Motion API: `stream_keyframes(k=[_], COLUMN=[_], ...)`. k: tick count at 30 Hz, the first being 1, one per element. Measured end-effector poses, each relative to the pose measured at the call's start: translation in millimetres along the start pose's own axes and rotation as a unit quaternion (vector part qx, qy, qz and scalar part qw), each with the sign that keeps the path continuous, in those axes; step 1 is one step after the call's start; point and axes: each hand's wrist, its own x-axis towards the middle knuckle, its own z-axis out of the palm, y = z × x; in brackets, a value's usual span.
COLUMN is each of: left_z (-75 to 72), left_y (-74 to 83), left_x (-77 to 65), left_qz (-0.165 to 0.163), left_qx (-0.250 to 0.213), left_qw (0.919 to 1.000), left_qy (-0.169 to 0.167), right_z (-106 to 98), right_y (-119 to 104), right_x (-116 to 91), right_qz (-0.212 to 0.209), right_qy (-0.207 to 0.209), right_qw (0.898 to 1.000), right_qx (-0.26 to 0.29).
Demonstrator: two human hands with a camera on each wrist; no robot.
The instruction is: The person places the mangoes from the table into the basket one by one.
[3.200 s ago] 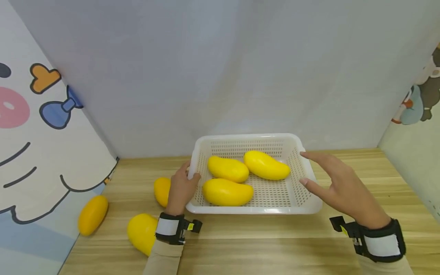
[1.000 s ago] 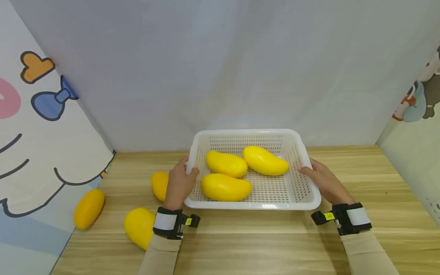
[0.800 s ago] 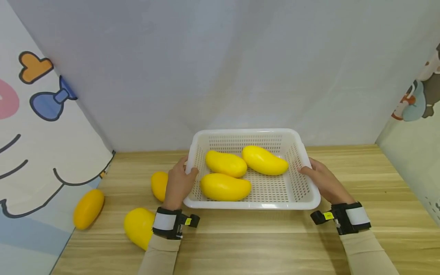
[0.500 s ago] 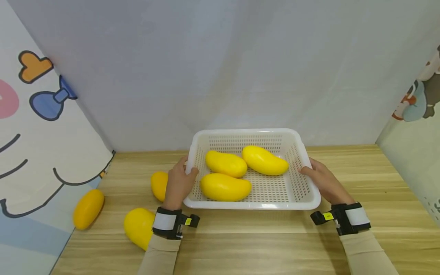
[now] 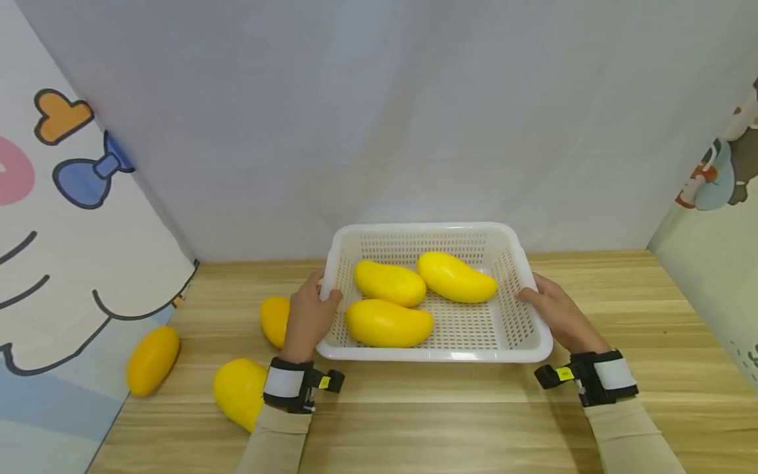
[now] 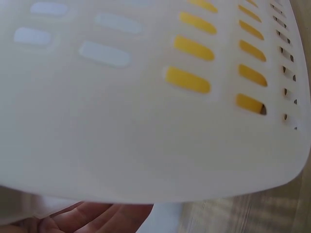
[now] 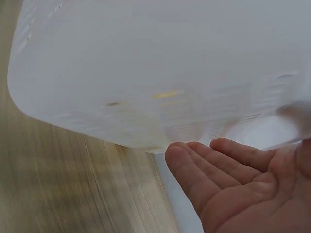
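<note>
A white perforated plastic basket (image 5: 432, 355) is held between my two hands in the head view. Three yellow mangoes lie in it: one at the back right (image 5: 457, 277), one behind at left (image 5: 389, 283), one in front (image 5: 389, 323). My left hand (image 5: 309, 319) grips the left rim, thumb on top and fingers outside. At the opposite side my right hand (image 5: 562, 315) holds the right rim, thumb over the edge. Its fingers (image 7: 194, 170) show against the outer wall in the right wrist view. Whether the base touches the table, I cannot tell.
Left of the basket, three more mangoes rest on the wooden table (image 5: 450, 421): a far-left one (image 5: 152, 361), a front one (image 5: 239, 393), and one (image 5: 274, 320) partly behind my left hand. A grey wall (image 5: 414, 131) stands behind; printed panels flank both sides.
Three seconds ago my right hand was spread beside the basket; it has since moved in and taken the right rim. Over the last second hands and basket stay practically still.
</note>
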Motion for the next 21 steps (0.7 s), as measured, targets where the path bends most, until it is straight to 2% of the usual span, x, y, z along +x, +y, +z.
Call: stream_keyframes(k=[10, 17, 21], left_z=[-1.7, -4.9, -8.6], left_y=[1.9, 4.0, 5.8], left_x=[-0.9, -3.0, -3.7], left_qz=[0.009, 0.028, 0.047], left_qx=[0.033, 0.05, 0.07], left_qw=[0.9994, 0.9983, 0.9964], left_qy=[-0.008, -0.012, -0.003], right_z=[-0.9, -0.4, 0.1], right_y=[1.4, 1.4, 2.1], right_x=[-0.5, 0.6, 1.3], right_qz=[-0.011, -0.012, -0.009], right_qy=[0.001, 0.001, 0.006], right_qw=[1.0, 1.0, 1.0], right_qx=[-0.003, 0.005, 0.004])
